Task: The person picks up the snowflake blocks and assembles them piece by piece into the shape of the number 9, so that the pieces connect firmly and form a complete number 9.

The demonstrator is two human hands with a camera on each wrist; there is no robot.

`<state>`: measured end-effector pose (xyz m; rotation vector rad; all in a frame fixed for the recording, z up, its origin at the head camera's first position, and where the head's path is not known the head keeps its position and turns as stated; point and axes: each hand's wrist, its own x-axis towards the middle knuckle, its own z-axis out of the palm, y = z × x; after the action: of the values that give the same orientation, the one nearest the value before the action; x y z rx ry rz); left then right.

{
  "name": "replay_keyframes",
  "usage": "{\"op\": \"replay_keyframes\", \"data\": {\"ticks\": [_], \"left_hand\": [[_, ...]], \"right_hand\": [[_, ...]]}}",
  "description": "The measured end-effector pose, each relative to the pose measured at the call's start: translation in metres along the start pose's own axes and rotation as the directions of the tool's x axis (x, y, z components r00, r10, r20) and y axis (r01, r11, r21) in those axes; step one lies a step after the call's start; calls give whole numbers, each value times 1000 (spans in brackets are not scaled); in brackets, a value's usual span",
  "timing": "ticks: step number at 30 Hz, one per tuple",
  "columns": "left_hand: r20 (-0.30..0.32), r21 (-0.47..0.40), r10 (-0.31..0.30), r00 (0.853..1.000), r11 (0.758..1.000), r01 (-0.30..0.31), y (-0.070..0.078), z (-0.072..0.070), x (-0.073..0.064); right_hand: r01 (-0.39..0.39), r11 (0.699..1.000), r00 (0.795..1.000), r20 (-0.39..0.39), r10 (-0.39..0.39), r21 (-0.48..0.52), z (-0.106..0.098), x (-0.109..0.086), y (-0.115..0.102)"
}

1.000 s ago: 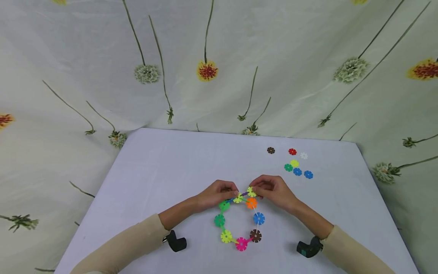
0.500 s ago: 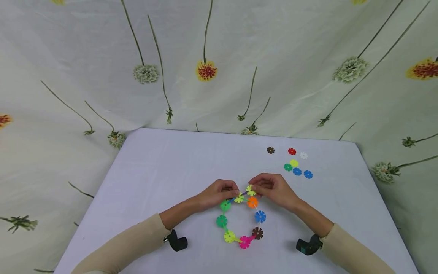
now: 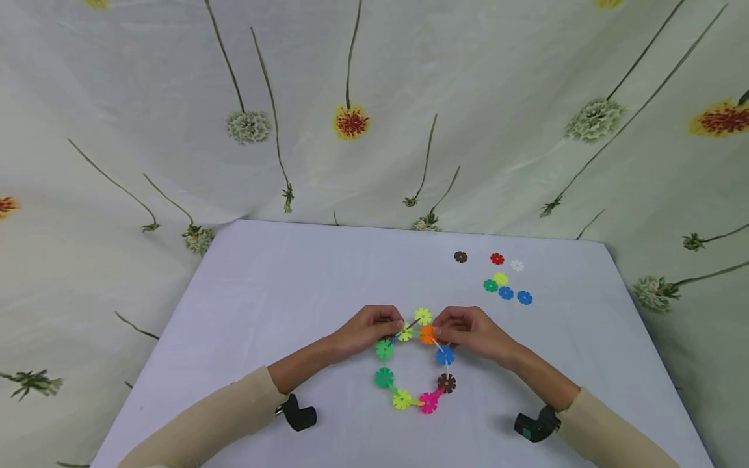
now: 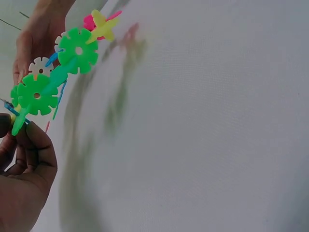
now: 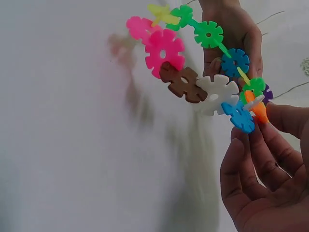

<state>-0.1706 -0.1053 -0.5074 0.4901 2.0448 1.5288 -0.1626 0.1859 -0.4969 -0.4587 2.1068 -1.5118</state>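
Observation:
In the head view, several interlocking snowflake discs form a ring held up between the hands. Green discs (image 3: 384,377) run down its left side; a pink disc (image 3: 428,402) and a brown disc (image 3: 446,383) hang lowest. My left hand (image 3: 367,331) pinches the ring's upper left beside a yellow-green disc (image 3: 405,332). With thumb and fingertips, my right hand (image 3: 476,333) grips the orange disc (image 3: 428,335), close to a blue disc (image 5: 240,117). Another yellow disc (image 3: 423,316) sticks up from the top, joined by a purple disc seen edge-on. Fingers partly hide the gripped pieces.
Loose snowflake discs lie on the white table (image 3: 281,273) toward the back right: a brown one (image 3: 460,257), a red one (image 3: 497,259), a white one (image 3: 517,265) and several more. Behind the table hangs a flower-print cloth (image 3: 480,97).
My right hand has shifted from the top yellow disc down to the orange disc. The ring's lower part has swung a little right and up. My left hand keeps its pinch.

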Motion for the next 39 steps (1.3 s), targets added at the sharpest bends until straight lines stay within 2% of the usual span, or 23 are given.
{"op": "replay_keyframes", "data": {"ticks": [5, 9, 12, 16, 22, 30, 35, 39], "left_hand": [[31, -35, 17, 999, 999, -16, 2, 2, 1], [1, -58, 38, 999, 998, -38, 5, 4, 5], [-30, -59, 81, 996, 995, -83, 9, 7, 10], [-33, -33, 141, 989, 989, -142, 15, 11, 16], [-42, -13, 139, 989, 990, -140, 17, 15, 19], [-99, 93, 172, 980, 982, -163, 13, 19, 20], [-86, 168, 218, 972, 965, -201, 11, 19, 21], [-64, 212, 230, 971, 954, -212, 11, 19, 20]], "right_hand": [[0, 1000, 1000, -1, 0, -5, -2, -1, -2], [4, 1000, 1000, 13, -4, 7, -3, -2, -3], [18, 1000, 999, 30, -18, 4, -4, -2, -4], [24, 1000, 999, 43, -24, -1, -3, -1, -5], [15, 1000, 1000, 27, -15, -2, -1, -1, -5], [23, 1000, 1000, -22, -23, 10, 1, -2, -4], [14, 999, 1000, -26, -13, 32, 2, -3, -4], [-3, 999, 1000, -17, 4, 52, 4, -5, -2]]}}
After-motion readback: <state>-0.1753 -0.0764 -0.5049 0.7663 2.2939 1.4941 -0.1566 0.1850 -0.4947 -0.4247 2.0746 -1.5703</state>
